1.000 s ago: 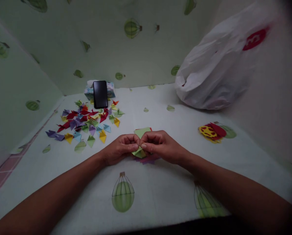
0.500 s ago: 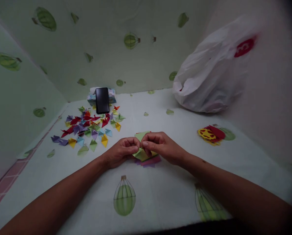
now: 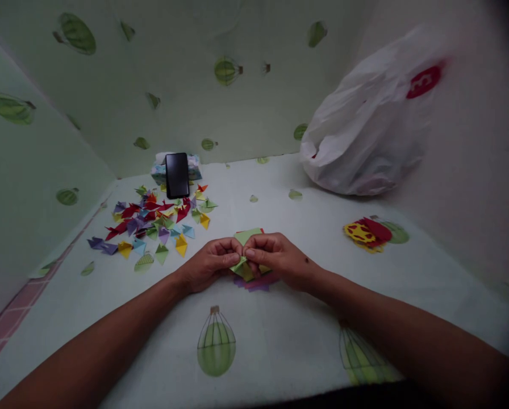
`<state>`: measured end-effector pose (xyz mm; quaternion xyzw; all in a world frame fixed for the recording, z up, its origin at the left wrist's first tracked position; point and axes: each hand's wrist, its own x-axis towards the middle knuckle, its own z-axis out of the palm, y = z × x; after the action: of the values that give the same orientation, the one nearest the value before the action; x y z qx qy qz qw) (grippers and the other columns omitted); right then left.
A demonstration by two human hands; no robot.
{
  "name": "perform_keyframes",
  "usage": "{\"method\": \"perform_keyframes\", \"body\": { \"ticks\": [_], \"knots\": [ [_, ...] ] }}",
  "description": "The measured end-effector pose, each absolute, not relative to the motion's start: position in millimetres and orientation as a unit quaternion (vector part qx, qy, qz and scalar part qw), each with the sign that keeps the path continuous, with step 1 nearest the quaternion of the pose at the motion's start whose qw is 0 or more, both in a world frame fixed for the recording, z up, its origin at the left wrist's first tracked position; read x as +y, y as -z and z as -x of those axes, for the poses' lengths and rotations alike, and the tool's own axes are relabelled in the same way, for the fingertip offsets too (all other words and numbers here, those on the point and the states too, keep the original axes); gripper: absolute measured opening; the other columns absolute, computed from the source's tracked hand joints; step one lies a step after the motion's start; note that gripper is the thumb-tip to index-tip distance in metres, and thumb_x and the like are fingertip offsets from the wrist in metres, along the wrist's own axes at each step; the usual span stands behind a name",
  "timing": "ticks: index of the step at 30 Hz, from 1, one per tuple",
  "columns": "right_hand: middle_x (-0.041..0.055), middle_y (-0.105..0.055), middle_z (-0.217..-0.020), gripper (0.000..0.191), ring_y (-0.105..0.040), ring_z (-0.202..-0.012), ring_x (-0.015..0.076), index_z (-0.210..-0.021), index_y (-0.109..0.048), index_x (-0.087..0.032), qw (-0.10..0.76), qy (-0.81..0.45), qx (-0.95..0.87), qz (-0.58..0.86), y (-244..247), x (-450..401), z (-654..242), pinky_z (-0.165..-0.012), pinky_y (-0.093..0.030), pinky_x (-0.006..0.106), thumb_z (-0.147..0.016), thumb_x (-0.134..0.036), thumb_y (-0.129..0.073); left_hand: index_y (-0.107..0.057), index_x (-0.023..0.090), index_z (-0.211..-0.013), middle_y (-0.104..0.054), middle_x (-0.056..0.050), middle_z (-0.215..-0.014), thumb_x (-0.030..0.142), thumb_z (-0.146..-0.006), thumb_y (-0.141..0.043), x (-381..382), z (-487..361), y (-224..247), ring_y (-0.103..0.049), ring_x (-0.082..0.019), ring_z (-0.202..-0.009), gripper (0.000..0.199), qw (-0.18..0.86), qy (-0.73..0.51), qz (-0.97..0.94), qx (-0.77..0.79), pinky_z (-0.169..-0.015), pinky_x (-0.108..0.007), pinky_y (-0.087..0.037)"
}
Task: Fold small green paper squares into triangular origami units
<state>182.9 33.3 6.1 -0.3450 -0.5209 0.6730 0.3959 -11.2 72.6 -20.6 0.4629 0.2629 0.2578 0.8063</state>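
Note:
Near the middle of the table, my left hand (image 3: 214, 263) pinches the left side of a small folded green paper (image 3: 240, 266). My right hand (image 3: 278, 258) has its thumb and fingers pressed together on the same paper, close against the left fingertips. Part of the folded piece is hidden by the fingers. Under and around both hands lies a stack of coloured paper sheets (image 3: 258, 283), with pink and purple edges showing in front and a light green sheet behind.
Many small folded papers (image 3: 165, 221) in several colours lie at the left, before a dark phone (image 3: 177, 175) leaning on a tissue box (image 3: 194, 167). Yellow and red cut pieces (image 3: 362, 233) lie at the right, and a white plastic bag (image 3: 361, 130) stands behind them.
My right hand has shifted slightly down and left, its fingers closer to the left fingertips on the green paper. The view has moved very slightly.

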Motion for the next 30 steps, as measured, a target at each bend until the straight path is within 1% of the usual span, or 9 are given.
{"method": "perform_keyframes", "body": {
  "ticks": [3, 6, 8, 13, 17, 20, 22, 27, 30],
  "knots": [
    [-0.0032, -0.057, -0.059, 0.032, -0.051, -0.055, 0.0081, -0.069, -0.058, -0.015, 0.421, -0.647, -0.532, 0.347, -4.2, 35.9, -184.6, -0.056, -0.042, 0.022, -0.084, -0.043, -0.067, -0.063, 0.015, -0.083, -0.063, -0.002, -0.076, 0.028, -0.076, -0.079, 72.8, 11.1, 21.2, -0.06, -0.014, -0.07, 0.022, 0.811, -0.266, -0.453, 0.259, -0.067, -0.025, -0.046],
    [-0.0031, -0.055, -0.058, 0.033, -0.046, -0.054, 0.0076, -0.07, -0.056, -0.015, 0.446, -0.609, -0.538, 0.375, -3.5, 39.6, -187.0, -0.054, -0.036, 0.022, -0.089, -0.041, -0.06, -0.063, 0.014, -0.082, -0.061, -0.001, -0.075, 0.028, -0.074, -0.081, 72.9, 10.6, 19.0, -0.057, -0.011, -0.065, 0.024, 0.81, -0.29, -0.437, 0.262, -0.06, -0.021, -0.045],
    [-0.0037, -0.053, -0.058, 0.03, -0.045, -0.053, 0.0078, -0.071, -0.055, -0.016, 0.453, -0.596, -0.537, 0.388, -3.8, 41.3, -188.0, -0.054, -0.035, 0.022, -0.088, -0.039, -0.06, -0.062, 0.015, -0.082, -0.059, 0.0, -0.074, 0.029, -0.073, -0.081, 73.0, 10.0, 16.3, -0.056, -0.01, -0.064, 0.026, 0.804, -0.305, -0.434, 0.267, -0.059, -0.021, -0.046],
    [-0.0042, -0.052, -0.065, 0.019, -0.047, -0.056, 0.0088, -0.08, -0.055, -0.017, 0.446, -0.563, -0.576, 0.39, -4.1, 40.7, -186.1, -0.054, -0.037, 0.023, -0.083, -0.034, -0.064, -0.061, 0.016, -0.085, -0.059, 0.001, -0.074, 0.028, -0.073, -0.081, 72.5, 6.7, 13.1, -0.058, -0.011, -0.068, 0.027, 0.767, -0.361, -0.445, 0.288, -0.065, -0.022, -0.048],
    [-0.001, -0.055, -0.072, 0.014, -0.049, -0.065, 0.0119, -0.082, -0.058, -0.017, 0.442, -0.437, -0.655, 0.43, 0.5, 41.0, -184.3, -0.06, -0.039, 0.025, -0.082, -0.03, -0.064, -0.06, 0.018, -0.087, -0.06, 0.002, -0.078, 0.026, -0.073, -0.08, 71.0, 2.5, 16.5, -0.059, -0.01, -0.07, 0.026, 0.72, -0.414, -0.454, 0.322, -0.07, -0.023, -0.049],
    [0.0013, -0.057, -0.077, 0.014, -0.051, -0.069, 0.0141, -0.082, -0.059, -0.017, 0.446, -0.337, -0.695, 0.453, 4.6, 42.0, -184.1, -0.063, -0.04, 0.027, -0.081, -0.03, -0.066, -0.059, 0.017, -0.085, -0.06, 0.004, -0.073, 0.025, -0.073, -0.079, 69.4, 0.0, 18.4, -0.056, -0.009, -0.064, 0.025, 0.679, -0.443, -0.466, 0.355, -0.065, -0.022, -0.046],
    [0.0016, -0.057, -0.077, 0.013, -0.051, -0.068, 0.0144, -0.08, -0.059, -0.018, 0.448, -0.295, -0.708, 0.46, 6.1, 42.0, -183.8, -0.064, -0.04, 0.028, -0.081, -0.029, -0.067, -0.059, 0.016, -0.083, -0.06, 0.005, -0.069, 0.026, -0.072, -0.079, 67.9, -0.9, 18.4, -0.055, -0.009, -0.061, 0.025, 0.652, -0.455, -0.476, 0.375, -0.063, -0.021, -0.044],
    [0.0017, -0.056, -0.076, 0.008, -0.053, -0.071, 0.0155, -0.076, -0.059, -0.018, 0.447, -0.269, -0.71, 0.472, 6.3, 40.0, -180.1, -0.065, -0.04, 0.028, -0.082, -0.021, -0.063, -0.061, 0.015, -0.077, -0.061, 0.004, -0.068, 0.027, -0.07, -0.08, 63.3, -2.6, 16.6, -0.054, -0.01, -0.062, 0.023, 0.611, -0.458, -0.505, 0.402, -0.061, -0.022, -0.042],
    [0.0018, -0.056, -0.075, 0.01, -0.054, -0.071, 0.016, -0.072, -0.057, -0.019, 0.444, -0.263, -0.71, 0.479, 7.0, 38.8, -176.8, -0.066, -0.041, 0.029, -0.082, -0.019, -0.061, -0.06, 0.014, -0.076, -0.06, 0.003, -0.067, 0.027, -0.071, -0.078, 61.1, -4.1, 16.1, -0.054, -0.01, -0.062, 0.023, 0.604, -0.451, -0.518, 0.404, -0.061, -0.022, -0.042]
  ]
}}
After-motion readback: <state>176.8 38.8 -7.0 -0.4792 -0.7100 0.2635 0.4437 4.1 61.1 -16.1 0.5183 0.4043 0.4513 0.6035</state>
